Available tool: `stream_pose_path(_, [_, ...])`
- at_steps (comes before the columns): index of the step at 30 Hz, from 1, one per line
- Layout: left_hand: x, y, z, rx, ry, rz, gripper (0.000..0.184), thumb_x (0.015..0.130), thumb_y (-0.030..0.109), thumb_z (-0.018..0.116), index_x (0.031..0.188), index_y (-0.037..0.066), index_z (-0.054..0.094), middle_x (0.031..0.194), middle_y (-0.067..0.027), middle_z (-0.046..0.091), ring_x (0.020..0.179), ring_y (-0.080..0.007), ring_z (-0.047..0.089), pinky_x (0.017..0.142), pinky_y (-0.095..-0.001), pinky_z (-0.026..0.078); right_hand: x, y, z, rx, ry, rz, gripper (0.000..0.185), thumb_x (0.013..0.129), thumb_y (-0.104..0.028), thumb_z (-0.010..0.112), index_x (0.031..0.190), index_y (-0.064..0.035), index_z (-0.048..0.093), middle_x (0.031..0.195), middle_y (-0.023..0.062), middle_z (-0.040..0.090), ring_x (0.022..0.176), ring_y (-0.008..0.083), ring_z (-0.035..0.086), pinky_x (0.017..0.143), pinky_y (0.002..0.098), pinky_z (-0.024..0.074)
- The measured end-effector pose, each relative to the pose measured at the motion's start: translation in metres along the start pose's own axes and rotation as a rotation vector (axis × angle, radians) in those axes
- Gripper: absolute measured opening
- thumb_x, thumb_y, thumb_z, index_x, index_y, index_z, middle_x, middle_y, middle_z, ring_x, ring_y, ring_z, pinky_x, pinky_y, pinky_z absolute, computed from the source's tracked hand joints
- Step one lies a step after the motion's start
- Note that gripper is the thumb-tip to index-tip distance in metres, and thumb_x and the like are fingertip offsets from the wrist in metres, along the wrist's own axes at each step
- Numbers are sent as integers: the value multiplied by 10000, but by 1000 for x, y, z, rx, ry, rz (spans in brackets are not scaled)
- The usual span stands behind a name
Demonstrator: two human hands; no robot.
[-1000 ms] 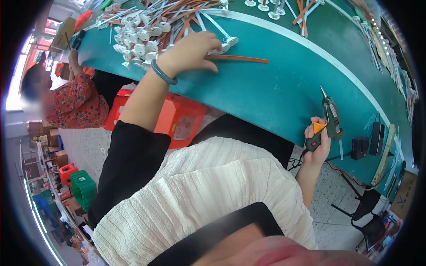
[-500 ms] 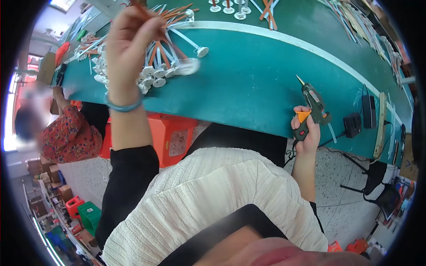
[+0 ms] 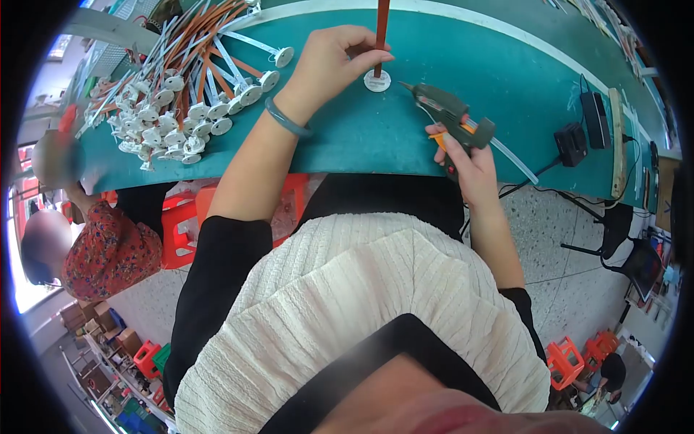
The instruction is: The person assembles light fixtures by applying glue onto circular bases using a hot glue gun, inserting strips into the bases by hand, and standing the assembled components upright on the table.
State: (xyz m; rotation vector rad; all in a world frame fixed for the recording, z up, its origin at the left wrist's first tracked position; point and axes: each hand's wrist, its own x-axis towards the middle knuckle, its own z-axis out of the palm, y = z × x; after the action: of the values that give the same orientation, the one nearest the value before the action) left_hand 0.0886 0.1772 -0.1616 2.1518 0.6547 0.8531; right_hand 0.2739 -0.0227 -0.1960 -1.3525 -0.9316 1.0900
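My left hand (image 3: pixel 336 61) pinches a brown strip (image 3: pixel 382 32) that stands upright, its lower end at a round white disc (image 3: pixel 377 81) on the green table. In my right hand (image 3: pixel 466 159) is a dark green glue gun (image 3: pixel 442 106) with an orange trigger; its nozzle points left, close to the disc. A translucent glue stick (image 3: pixel 515 160) sticks out of the gun's back. Left of my left hand lies a heap of brown and pale strips with white round ends (image 3: pixel 173 130).
Black power adapters (image 3: pixel 571 145) and a wooden bar (image 3: pixel 617 145) are at the table's right, with cables. Red stools (image 3: pixel 181 231) stand below the front edge. A person in a red patterned shirt (image 3: pixel 112 249) sits at the left. More strips lie at the far right.
The left hand has come back from the heap to the right, and the strip with its disc now stands on the table. The glue gun has moved left and turned toward the disc.
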Motion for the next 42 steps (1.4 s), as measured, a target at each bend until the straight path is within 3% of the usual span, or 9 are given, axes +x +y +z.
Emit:
stream_pose_path(5, [-5, 2, -2, 56, -22, 60, 130, 826, 131, 723, 889, 18, 711, 873, -76, 717, 743, -130, 674, 695, -248, 531, 14, -2, 18, -129, -24, -41, 262, 912, -219, 634, 1048, 4, 664, 779, 16, 604, 633, 86, 537, 567, 239, 421])
stream_pose_path(14, [-7, -3, -1, 39, -11, 72, 125, 827, 134, 723, 876, 20, 709, 868, -66, 714, 739, -121, 669, 690, -242, 529, 19, -5, 25, -259, -1, 11, 234, 911, -197, 633, 1012, 14, 646, 737, 20, 585, 614, 88, 532, 554, 250, 434])
stream_pose_path(17, [-7, -6, 2, -29, 41, 103, 168, 801, 158, 753, 885, 18, 713, 767, -70, 698, 682, -130, 675, 632, -235, 532, 17, -5, 28, -261, 25, -19, 213, 913, -187, 628, 984, 13, 641, 716, 16, 578, 602, 90, 531, 550, 251, 430])
stream_pose_path(23, [-6, -6, 2, -48, 28, 92, 167, 806, 157, 750, 881, 13, 712, 754, -72, 695, 671, -123, 672, 625, -232, 532, 16, 1, 30, -341, 35, -105, 191, 941, -192, 592, 964, -8, 639, 687, -2, 572, 581, 53, 498, 515, 225, 367])
stream_pose_path(29, [-6, 0, -1, -7, 6, 62, 139, 825, 146, 729, 855, 13, 700, 848, -76, 723, 704, -111, 666, 652, -234, 525, 17, 3, 29, -322, 49, -127, 189, 909, -171, 628, 966, 9, 626, 668, 15, 543, 586, 94, 500, 534, 264, 388])
stream_pose_path(35, [-5, 6, -3, 88, -15, 43, 129, 845, 133, 701, 877, 10, 682, 814, -61, 699, 722, -133, 660, 674, -253, 519, 13, 2, 25, -292, 16, -50, 216, 939, -180, 591, 1027, 14, 624, 816, 34, 621, 633, 68, 518, 582, 229, 406])
stream_pose_path(42, [-2, 7, -19, 187, -107, 65, 173, 886, 62, 607, 1049, 19, 643, 869, -82, 674, 826, -168, 664, 753, -277, 519, 7, 8, -6, 248, -59, -29, 271, 946, -169, 538, 1139, 17, 572, 1047, 146, 651, 709, 108, 532, 636, 252, 435])
